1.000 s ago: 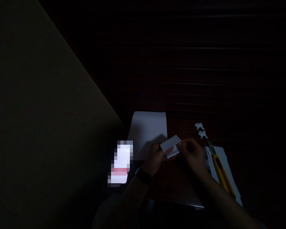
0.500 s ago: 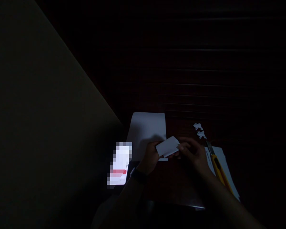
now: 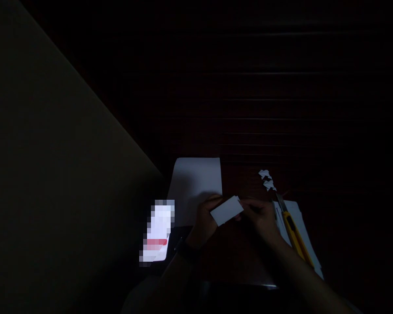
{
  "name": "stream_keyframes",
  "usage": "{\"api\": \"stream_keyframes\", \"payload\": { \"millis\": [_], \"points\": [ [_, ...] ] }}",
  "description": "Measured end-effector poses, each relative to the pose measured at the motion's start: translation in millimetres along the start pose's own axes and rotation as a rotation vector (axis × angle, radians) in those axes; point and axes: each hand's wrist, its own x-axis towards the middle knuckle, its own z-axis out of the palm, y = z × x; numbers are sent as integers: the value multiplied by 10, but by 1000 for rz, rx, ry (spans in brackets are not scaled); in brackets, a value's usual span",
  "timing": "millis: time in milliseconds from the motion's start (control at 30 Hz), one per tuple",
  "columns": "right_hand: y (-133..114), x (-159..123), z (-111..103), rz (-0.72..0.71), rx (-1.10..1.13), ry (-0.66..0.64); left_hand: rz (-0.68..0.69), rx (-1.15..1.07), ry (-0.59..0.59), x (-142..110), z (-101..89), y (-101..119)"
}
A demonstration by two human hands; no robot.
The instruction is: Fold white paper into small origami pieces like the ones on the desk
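A small folded piece of white paper (image 3: pixel 227 211) is held up over the dark table, slanting up to the right. My left hand (image 3: pixel 205 218), with a dark band at its wrist, is closed on the paper's left end. My right hand (image 3: pixel 260 216) pinches its right end, with the fingertips partly in shadow. Behind my left hand lies a larger white sheet (image 3: pixel 196 176), partly covered by it. To the right of my right hand, a yellow box cutter (image 3: pixel 295 237) with its blade out rests on a stack of white paper (image 3: pixel 309 235).
Several small folded paper pieces (image 3: pixel 267 179) lie beyond the cutter's blade. A lit phone (image 3: pixel 157 231), its screen blurred out, is left of my left wrist. A pale wall (image 3: pixel 52 152) rises at the left, and dark slatted wood (image 3: pixel 265 100) stands behind the table.
The paper has turned so that a plain flat rectangle now faces up, with its edges closer together. My right fingers have closed in at its right end. The whole view has shifted slightly.
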Motion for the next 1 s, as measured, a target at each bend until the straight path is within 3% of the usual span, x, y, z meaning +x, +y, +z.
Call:
{"api": "stream_keyframes", "payload": {
  "millis": [267,667,1000],
  "points": [
    [59,1,55,127,5,19,-205,-38,108,-58,0,-144],
    [149,19,12,62,7,88,-39,-10,48,-71,61,-24],
    [124,-9,12,105,14,92,-185,-102,56,-123,147,25]
  ]
}}
